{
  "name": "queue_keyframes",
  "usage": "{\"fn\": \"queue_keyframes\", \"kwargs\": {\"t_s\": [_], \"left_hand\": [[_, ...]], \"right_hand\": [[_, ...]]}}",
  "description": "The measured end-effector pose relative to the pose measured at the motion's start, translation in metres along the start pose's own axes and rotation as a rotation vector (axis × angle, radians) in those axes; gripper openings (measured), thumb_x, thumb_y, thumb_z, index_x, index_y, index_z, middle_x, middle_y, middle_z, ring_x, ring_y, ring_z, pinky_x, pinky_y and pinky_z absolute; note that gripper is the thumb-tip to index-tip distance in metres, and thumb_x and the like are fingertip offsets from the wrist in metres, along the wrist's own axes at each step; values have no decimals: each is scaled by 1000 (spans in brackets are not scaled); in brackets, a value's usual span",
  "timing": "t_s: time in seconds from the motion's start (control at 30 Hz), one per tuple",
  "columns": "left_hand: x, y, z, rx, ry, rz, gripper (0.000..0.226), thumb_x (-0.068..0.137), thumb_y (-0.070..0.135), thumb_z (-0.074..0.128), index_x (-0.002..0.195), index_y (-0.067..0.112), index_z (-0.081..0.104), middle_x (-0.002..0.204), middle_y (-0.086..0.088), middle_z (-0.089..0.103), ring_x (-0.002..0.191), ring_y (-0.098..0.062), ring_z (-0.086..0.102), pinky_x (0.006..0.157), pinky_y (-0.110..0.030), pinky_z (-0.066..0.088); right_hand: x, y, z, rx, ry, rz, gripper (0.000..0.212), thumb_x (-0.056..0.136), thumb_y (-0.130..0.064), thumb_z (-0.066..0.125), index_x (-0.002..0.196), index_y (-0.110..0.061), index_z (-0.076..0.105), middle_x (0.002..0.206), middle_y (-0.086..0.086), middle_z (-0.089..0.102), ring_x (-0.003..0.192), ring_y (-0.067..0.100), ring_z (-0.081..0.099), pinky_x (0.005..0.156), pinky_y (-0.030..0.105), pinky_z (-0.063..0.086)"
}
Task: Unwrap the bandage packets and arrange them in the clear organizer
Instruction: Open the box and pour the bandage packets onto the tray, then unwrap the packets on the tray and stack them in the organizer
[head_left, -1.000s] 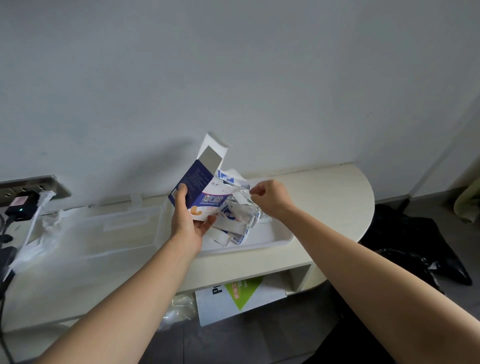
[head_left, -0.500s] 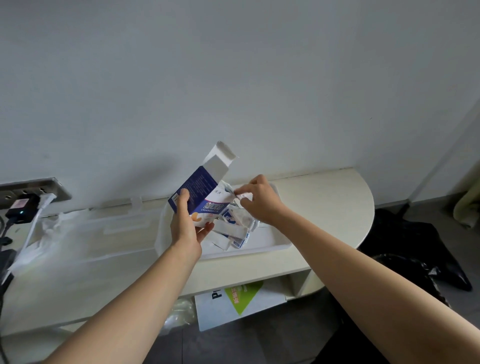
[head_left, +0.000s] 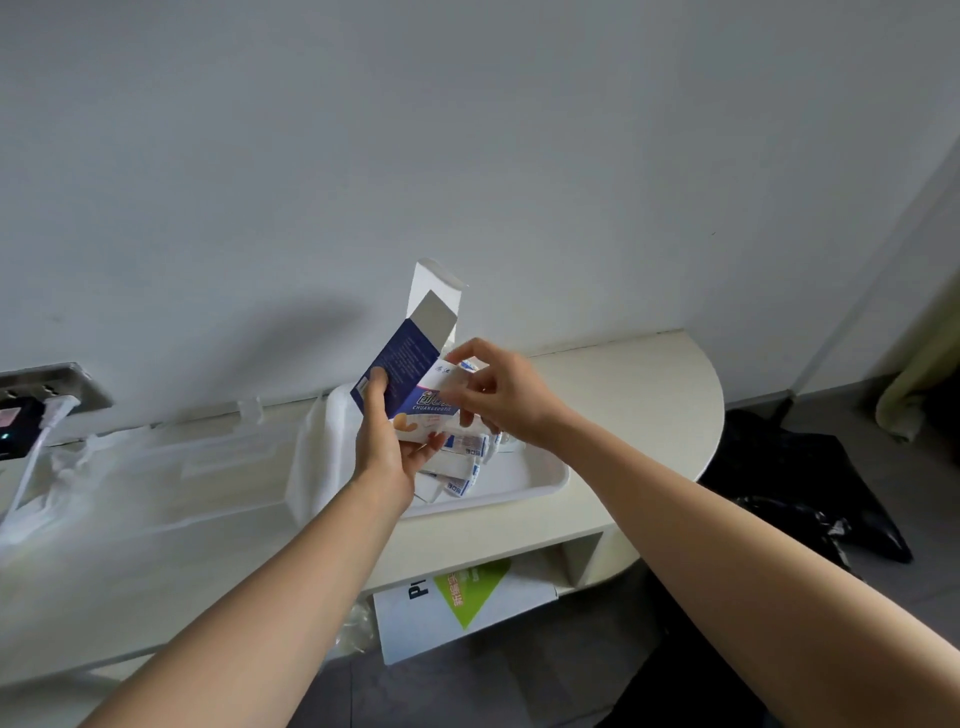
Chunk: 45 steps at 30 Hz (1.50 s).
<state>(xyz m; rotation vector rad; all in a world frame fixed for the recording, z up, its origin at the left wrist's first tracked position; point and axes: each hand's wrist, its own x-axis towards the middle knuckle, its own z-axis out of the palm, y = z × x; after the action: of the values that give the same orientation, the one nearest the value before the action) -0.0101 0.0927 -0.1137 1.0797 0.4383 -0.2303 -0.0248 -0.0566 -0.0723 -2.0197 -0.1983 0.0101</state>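
Observation:
My left hand (head_left: 387, 441) grips a blue and white bandage box (head_left: 402, 364), tilted, with its top flap open. My right hand (head_left: 501, 395) is at the box's open end, its fingers pinching white bandage packets (head_left: 451, 375) that stick out of it. Below both hands lies a pile of loose bandage packets (head_left: 465, 462) in a white tray (head_left: 540, 480). The clear organizer (head_left: 171, 462) sits to the left of the tray, with its lid standing open towards the wall.
All this rests on a cream shelf unit (head_left: 623, 405) against a white wall. A wall socket with a plug and a white cable (head_left: 36, 415) is at far left. A white and green carton (head_left: 462, 603) stands in the shelf below. Black bags (head_left: 810, 483) lie on the floor right.
My right hand moved left and up from above the tray to the open end of the box and took hold of packets there. The left hand tilted the box slightly.

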Motion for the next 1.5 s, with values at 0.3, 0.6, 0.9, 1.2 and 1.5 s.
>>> {"fn": "queue_keyframes", "kwargs": {"t_s": [0.3,0.6,0.9,1.2,1.5], "left_hand": [[-1,-17,45,365,-63,67,33,96,45,43,97,16,60,90,-9,62,69,-24,62,62,-34,50],[13,-19,-7,1124,18,451,21,85,12,58,100,25,66,104,1,62,89,-17,59,75,-28,48],[14,-21,-39,1493,-109,513,38,83,19,67,120,24,62,118,-6,49,103,-25,56,86,-32,48],[13,-19,-73,1597,-188,517,32,85,24,61,117,26,64,119,-3,44,114,-22,44,95,-33,43],[17,-19,-75,1612,-120,626,35,87,25,59,122,20,59,123,-5,44,119,-23,40,94,-33,43]], "right_hand": [[-15,26,-57,-101,465,90,25,86,-13,65,72,-27,48,69,8,72,62,27,69,56,40,57],[-25,80,-71,-408,425,425,43,86,-7,46,129,-7,44,115,19,61,101,39,57,78,43,49],[2,43,1,-489,224,60,15,86,-23,61,101,-17,60,88,0,63,77,19,60,70,38,53],[11,59,51,-609,9,276,13,82,-26,66,82,-15,60,82,3,61,74,21,54,59,28,40],[17,53,34,-175,104,319,15,81,-24,72,90,-14,65,73,-1,65,60,9,53,51,17,39]]}}
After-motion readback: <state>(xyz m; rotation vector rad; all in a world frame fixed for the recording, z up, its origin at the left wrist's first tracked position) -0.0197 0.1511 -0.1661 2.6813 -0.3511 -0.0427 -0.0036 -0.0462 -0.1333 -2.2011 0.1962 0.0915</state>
